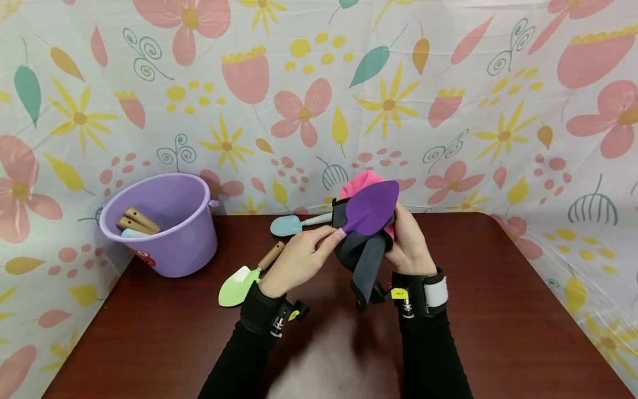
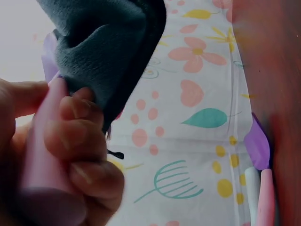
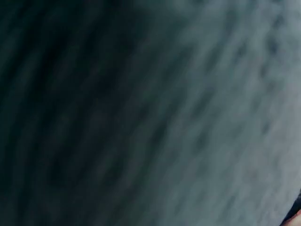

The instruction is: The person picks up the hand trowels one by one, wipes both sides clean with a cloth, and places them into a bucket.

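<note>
Holding the purple shovel (image 1: 371,209) by its neck, my left hand (image 1: 299,260) pinches it just below the blade, and the shovel's long line runs from lower left up to upper right in the middle of the head view. My right hand (image 1: 411,246) curls around a grey and pink glove (image 1: 364,249) just behind the shovel, so both hands are touching their things and sit close together. A green shovel (image 1: 239,284) and a blue shovel (image 1: 289,224) lie on the table (image 1: 498,310) to the left, near the purple bucket (image 1: 164,221).
</note>
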Demonstrator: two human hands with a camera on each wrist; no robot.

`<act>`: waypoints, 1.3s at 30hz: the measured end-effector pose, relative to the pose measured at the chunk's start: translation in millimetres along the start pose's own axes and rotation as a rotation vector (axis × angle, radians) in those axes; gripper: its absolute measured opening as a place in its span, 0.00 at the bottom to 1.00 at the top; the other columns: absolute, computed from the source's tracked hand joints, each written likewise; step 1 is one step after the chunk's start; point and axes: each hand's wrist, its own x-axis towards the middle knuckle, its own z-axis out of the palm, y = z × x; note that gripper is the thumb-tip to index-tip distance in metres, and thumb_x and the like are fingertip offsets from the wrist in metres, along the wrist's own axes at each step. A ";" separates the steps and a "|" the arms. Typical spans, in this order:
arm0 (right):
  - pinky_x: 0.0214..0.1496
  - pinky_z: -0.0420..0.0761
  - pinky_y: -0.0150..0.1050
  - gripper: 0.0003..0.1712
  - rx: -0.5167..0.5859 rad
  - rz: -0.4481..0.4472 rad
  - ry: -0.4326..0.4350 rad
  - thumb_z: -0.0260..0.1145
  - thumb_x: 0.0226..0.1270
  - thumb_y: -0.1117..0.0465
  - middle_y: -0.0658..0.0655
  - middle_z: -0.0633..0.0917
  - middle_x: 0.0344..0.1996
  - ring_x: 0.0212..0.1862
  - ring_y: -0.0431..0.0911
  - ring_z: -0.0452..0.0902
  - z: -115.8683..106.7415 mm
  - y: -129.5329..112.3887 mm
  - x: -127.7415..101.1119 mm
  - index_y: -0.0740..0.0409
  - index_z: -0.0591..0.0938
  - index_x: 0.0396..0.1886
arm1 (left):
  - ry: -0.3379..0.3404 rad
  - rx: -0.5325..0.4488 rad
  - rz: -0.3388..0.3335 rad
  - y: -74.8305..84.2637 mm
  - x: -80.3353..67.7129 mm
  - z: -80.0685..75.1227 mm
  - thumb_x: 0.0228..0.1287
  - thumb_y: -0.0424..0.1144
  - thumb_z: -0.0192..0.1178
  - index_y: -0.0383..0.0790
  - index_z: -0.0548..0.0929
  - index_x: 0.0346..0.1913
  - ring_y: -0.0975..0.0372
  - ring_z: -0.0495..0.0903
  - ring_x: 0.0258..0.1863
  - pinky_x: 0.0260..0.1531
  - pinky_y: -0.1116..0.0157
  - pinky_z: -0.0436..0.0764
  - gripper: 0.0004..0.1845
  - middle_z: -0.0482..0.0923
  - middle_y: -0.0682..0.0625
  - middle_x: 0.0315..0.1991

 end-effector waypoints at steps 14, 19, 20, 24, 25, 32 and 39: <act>0.31 0.74 0.38 0.18 0.206 -0.094 -0.020 0.43 0.80 0.65 0.56 0.74 0.23 0.26 0.48 0.73 -4.8 -8.8 1.1 0.65 0.73 0.28 | -0.132 0.024 -0.174 -9.5 -7.2 -17.4 0.73 0.63 0.45 0.61 0.75 0.65 0.75 0.76 0.50 0.47 0.64 0.76 0.25 0.75 0.67 0.58; 0.34 0.77 0.38 0.17 0.210 -0.161 -0.064 0.42 0.80 0.67 0.59 0.76 0.27 0.30 0.50 0.75 -6.4 -16.3 0.9 0.68 0.72 0.31 | -0.161 0.010 -0.172 -12.4 -6.7 -19.2 0.75 0.58 0.47 0.56 0.76 0.65 0.75 0.78 0.50 0.45 0.64 0.76 0.23 0.74 0.63 0.62; 0.35 0.78 0.38 0.16 0.214 -0.169 -0.067 0.42 0.80 0.68 0.59 0.76 0.28 0.31 0.50 0.76 -6.8 -17.8 0.8 0.69 0.72 0.32 | -0.163 0.009 -0.170 -12.7 -6.5 -19.1 0.75 0.58 0.47 0.56 0.77 0.65 0.75 0.78 0.49 0.45 0.64 0.76 0.23 0.74 0.63 0.62; 0.35 0.78 0.39 0.14 0.258 -0.189 -0.081 0.43 0.79 0.69 0.60 0.75 0.29 0.32 0.51 0.77 -8.7 -23.0 0.1 0.68 0.71 0.31 | -0.162 0.020 -0.161 -11.9 -5.6 -16.9 0.75 0.58 0.48 0.59 0.81 0.58 0.75 0.78 0.42 0.41 0.65 0.76 0.19 0.73 0.63 0.63; 0.35 0.78 0.39 0.14 0.275 -0.194 -0.083 0.43 0.79 0.69 0.61 0.75 0.29 0.32 0.52 0.77 -9.1 -24.0 -0.3 0.68 0.70 0.31 | -0.161 0.026 -0.162 -11.0 -5.4 -16.4 0.74 0.58 0.48 0.61 0.83 0.54 0.74 0.78 0.37 0.37 0.65 0.76 0.17 0.73 0.64 0.63; 0.34 0.80 0.39 0.13 0.317 -0.217 -0.063 0.46 0.79 0.69 0.62 0.76 0.28 0.32 0.52 0.79 -10.8 -26.5 -1.5 0.69 0.71 0.32 | -0.183 0.014 -0.138 -8.7 -3.4 -16.8 0.74 0.57 0.49 0.56 0.83 0.42 0.67 0.69 0.22 0.26 0.66 0.70 0.15 0.73 0.60 0.62; 0.34 0.78 0.39 0.18 0.343 -0.159 -0.066 0.47 0.79 0.67 0.59 0.74 0.21 0.30 0.51 0.78 -10.1 -22.9 -1.8 0.67 0.71 0.26 | -0.215 0.051 -0.122 -6.3 -3.4 -18.4 0.74 0.59 0.48 0.55 0.83 0.42 0.66 0.74 0.26 0.23 0.66 0.70 0.17 0.73 0.58 0.61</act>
